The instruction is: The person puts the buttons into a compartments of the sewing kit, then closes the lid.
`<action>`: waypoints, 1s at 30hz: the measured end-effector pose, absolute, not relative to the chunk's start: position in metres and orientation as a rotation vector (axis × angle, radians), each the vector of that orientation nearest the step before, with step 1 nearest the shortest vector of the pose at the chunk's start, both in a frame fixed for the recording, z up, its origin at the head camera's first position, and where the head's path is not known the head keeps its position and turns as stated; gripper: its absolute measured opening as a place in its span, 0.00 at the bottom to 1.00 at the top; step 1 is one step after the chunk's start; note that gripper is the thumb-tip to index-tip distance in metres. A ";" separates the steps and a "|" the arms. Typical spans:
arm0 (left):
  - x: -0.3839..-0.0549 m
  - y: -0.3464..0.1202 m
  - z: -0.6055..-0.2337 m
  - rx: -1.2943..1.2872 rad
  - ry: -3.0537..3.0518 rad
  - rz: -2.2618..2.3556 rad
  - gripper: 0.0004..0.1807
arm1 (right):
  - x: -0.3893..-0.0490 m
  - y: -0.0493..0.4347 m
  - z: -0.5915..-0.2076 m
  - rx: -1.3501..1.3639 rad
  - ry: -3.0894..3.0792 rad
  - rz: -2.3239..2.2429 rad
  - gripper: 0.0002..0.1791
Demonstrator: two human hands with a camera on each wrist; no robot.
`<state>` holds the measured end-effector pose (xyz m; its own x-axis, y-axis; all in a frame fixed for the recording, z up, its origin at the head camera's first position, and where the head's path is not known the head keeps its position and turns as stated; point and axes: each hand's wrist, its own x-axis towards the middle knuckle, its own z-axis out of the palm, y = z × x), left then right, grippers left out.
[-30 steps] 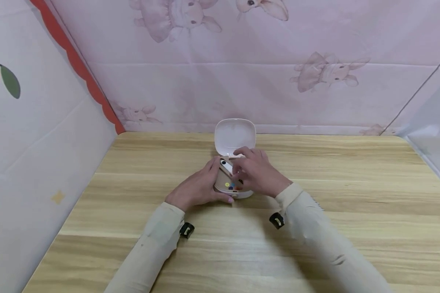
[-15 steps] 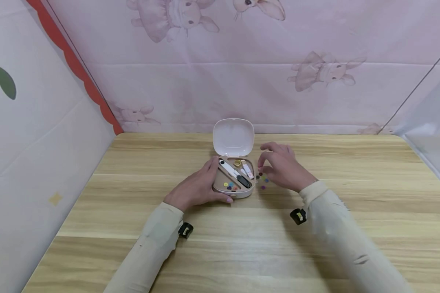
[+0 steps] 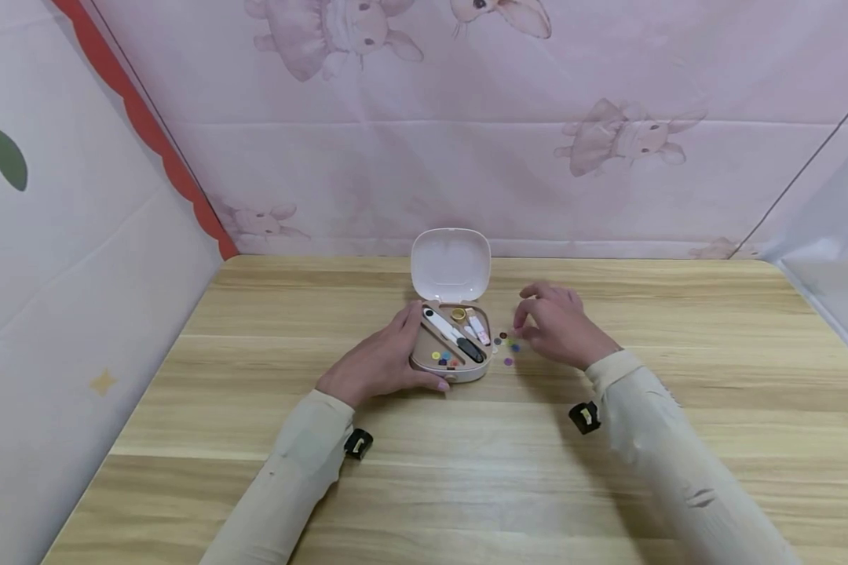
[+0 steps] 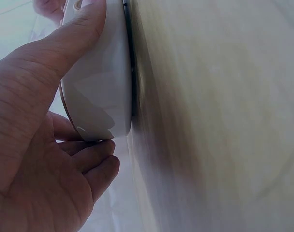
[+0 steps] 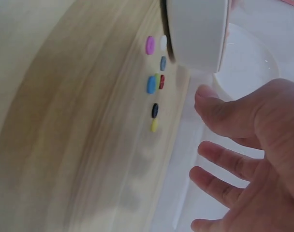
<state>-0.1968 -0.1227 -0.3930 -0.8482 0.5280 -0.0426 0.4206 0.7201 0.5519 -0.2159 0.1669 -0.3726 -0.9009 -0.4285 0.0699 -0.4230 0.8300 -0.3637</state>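
Right hand [image 3: 564, 328] is shifting rightward above the table [image 3: 424, 479], half-curled, empty; left hand [image 3: 380, 357] is gripping the box [image 3: 472, 375] holding buttons [image 3: 436, 355].

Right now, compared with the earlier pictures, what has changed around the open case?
The right hand has moved from over the case to its right, beside the loose buttons, now in view; whether it let anything go, I cannot tell. The left hand still holds the case; the lid remains open.

White rounded case [image 3: 469, 377] (lid [image 3: 451, 264] up, tan inside) sits flat w/ loose multicol. buttons [image 5: 151, 84] just off its R side.
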 end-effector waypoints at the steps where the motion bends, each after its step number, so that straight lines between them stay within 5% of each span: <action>1: -0.197 -0.123 -0.393 0.762 2.730 0.805 0.73 | -0.216 0.167 -0.373 -0.691 2.984 -0.585 0.01; 30: -0.195 -0.123 -0.390 0.744 2.721 0.811 0.74 | -0.217 0.166 -0.387 -0.618 2.959 -0.472 0.04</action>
<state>-0.1952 -0.1225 -0.3895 -0.8517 0.5215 -0.0515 0.4082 0.7218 0.5589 -0.2167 0.1665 -0.3866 -0.9151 -0.4028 -0.0177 -0.3773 0.8711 -0.3144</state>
